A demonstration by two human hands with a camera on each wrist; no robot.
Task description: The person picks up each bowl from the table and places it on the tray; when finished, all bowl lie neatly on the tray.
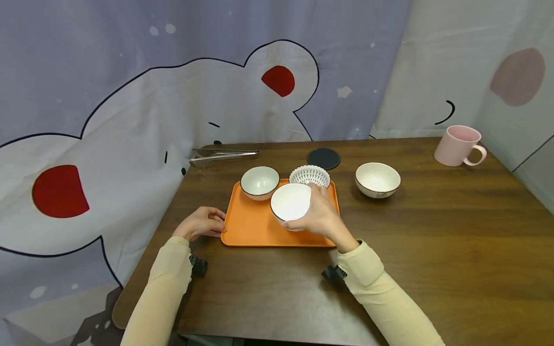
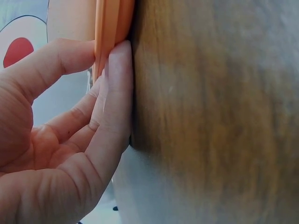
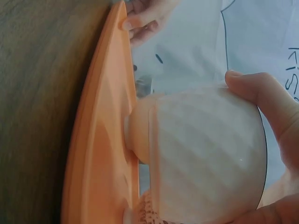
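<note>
My right hand grips a white bowl with a dark rim, thumb on its near side and fingers on the far side. In the right wrist view the held bowl shows a diamond-patterned outside and hangs above the orange tray. At the left edge of the tray, my left hand pinches the rim, thumb on top and fingers beneath, as the left wrist view shows. On the tray stand another white bowl at back left and a white openwork basket at back right.
Right of the tray sits a white bowl with a dark rim. A pink mug stands at the far right. Behind the tray lie a round black coaster and metal tongs. A printed curtain hangs behind the wooden table.
</note>
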